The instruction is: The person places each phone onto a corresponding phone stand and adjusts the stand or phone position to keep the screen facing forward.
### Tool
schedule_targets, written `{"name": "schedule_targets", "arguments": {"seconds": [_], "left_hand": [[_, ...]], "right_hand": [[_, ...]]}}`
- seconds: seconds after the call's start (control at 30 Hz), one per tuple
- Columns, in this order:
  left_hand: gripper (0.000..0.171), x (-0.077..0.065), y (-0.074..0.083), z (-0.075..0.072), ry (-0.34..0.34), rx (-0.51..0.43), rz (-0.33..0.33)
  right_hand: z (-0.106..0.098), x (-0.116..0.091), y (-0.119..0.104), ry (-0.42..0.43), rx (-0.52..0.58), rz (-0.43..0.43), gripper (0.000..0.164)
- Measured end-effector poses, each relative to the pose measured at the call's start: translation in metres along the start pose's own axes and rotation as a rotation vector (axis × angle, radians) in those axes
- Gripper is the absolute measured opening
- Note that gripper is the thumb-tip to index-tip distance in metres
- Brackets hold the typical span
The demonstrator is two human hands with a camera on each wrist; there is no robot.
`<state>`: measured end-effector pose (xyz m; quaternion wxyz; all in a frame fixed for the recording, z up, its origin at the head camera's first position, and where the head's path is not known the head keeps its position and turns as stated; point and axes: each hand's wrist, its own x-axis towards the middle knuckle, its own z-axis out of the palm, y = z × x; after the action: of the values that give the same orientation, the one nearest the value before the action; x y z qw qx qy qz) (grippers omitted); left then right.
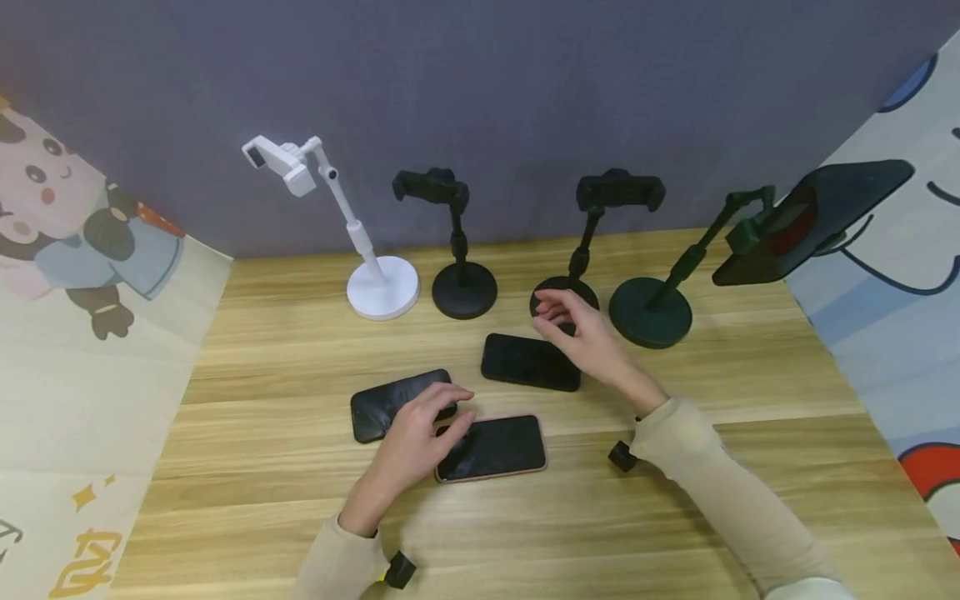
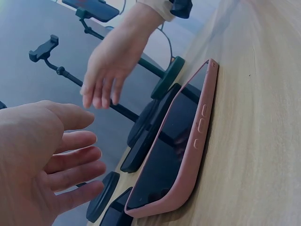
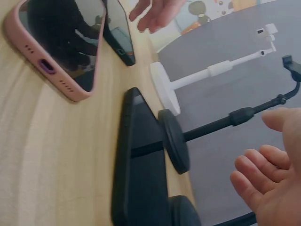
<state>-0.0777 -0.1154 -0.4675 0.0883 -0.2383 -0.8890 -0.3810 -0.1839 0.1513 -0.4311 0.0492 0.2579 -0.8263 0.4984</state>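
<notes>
My left hand (image 1: pixel 415 435), fingers loosely bent, is over the table between a black phone (image 1: pixel 378 408) and a phone in a pink case (image 1: pixel 501 450). In the left wrist view nothing sits between its fingers, and the pink case's side buttons face the camera. My right hand (image 1: pixel 592 343) hovers with relaxed fingers over the right end of another black phone (image 1: pixel 521 360). Behind that hand is a black phone stand (image 1: pixel 579 260), its round base partly covered by the fingers. The right wrist view shows this palm (image 3: pixel 282 188) holding nothing.
A white phone stand (image 1: pixel 383 292) and another black stand (image 1: pixel 465 293) stand along the grey back panel (image 1: pixel 510 100), clamps unfilled. At the right, a dark green stand (image 1: pixel 649 315) carries a phone (image 1: pixel 840 208) that leans out toward the side wall.
</notes>
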Motion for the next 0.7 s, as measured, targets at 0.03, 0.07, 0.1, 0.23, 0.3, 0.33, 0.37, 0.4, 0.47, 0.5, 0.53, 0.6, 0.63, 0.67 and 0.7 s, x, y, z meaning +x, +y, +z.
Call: {"name": "schedule_targets", "arguments": {"seconds": [0.03, 0.07, 0.1, 0.23, 0.3, 0.33, 0.37, 0.4, 0.47, 0.5, 0.53, 0.6, 0.63, 0.67, 0.7], "left_hand": [[0.032, 0.0, 0.0, 0.001, 0.0, -0.001, 0.0], [0.032, 0.0, 0.0, 0.001, -0.002, -0.001, -0.001], [0.032, 0.0, -0.001, 0.002, -0.006, -0.003, -0.004], [0.032, 0.0, -0.001, 0.004, -0.017, -0.001, -0.011], [0.031, 0.0, -0.001, 0.005, -0.015, 0.004, -0.015], [0.031, 0.0, -0.001, 0.005, -0.014, 0.007, -0.018], [0.031, 0.0, -0.001, 0.006, -0.014, 0.011, -0.024], [0.031, 0.0, -0.001, 0.006, -0.015, 0.014, -0.024], [0.032, 0.001, 0.0, 0.007, -0.029, 0.014, -0.028], [0.032, 0.001, 0.0, 0.008, -0.038, 0.014, -0.031], [0.032, 0.001, 0.001, 0.008, -0.046, 0.018, -0.031], [0.033, 0.001, 0.001, 0.009, -0.065, 0.025, -0.033], [0.032, 0.001, 0.002, 0.009, -0.071, 0.029, -0.034], [0.032, 0.001, 0.002, 0.01, -0.074, 0.034, -0.035], [0.032, 0.001, 0.002, 0.01, -0.075, 0.039, -0.034]], "right_hand": [[0.002, 0.0, 0.006, -0.018, -0.007, 0.003, 0.041], [0.004, -0.001, 0.01, -0.037, -0.017, 0.005, 0.042], [0.006, -0.001, 0.014, -0.057, -0.021, 0.01, 0.044], [0.012, -0.003, 0.021, -0.128, -0.082, 0.018, 0.051], [0.015, -0.005, 0.022, -0.167, -0.125, 0.029, 0.056], [0.016, -0.005, 0.022, -0.187, -0.15, 0.039, 0.058], [0.017, -0.006, 0.022, -0.211, -0.172, 0.049, 0.061], [0.018, -0.006, 0.022, -0.237, -0.192, 0.062, 0.064], [0.02, -0.007, 0.023, -0.29, -0.239, 0.101, 0.07], [0.021, -0.008, 0.023, -0.319, -0.269, 0.117, 0.073], [0.021, -0.008, 0.023, -0.346, -0.295, 0.132, 0.076], [0.023, -0.008, 0.024, -0.396, -0.349, 0.157, 0.082], [0.025, -0.008, 0.024, -0.415, -0.371, 0.159, 0.084], [0.026, -0.009, 0.024, -0.43, -0.391, 0.16, 0.085], [0.027, -0.009, 0.025, -0.441, -0.411, 0.155, 0.086]]}}
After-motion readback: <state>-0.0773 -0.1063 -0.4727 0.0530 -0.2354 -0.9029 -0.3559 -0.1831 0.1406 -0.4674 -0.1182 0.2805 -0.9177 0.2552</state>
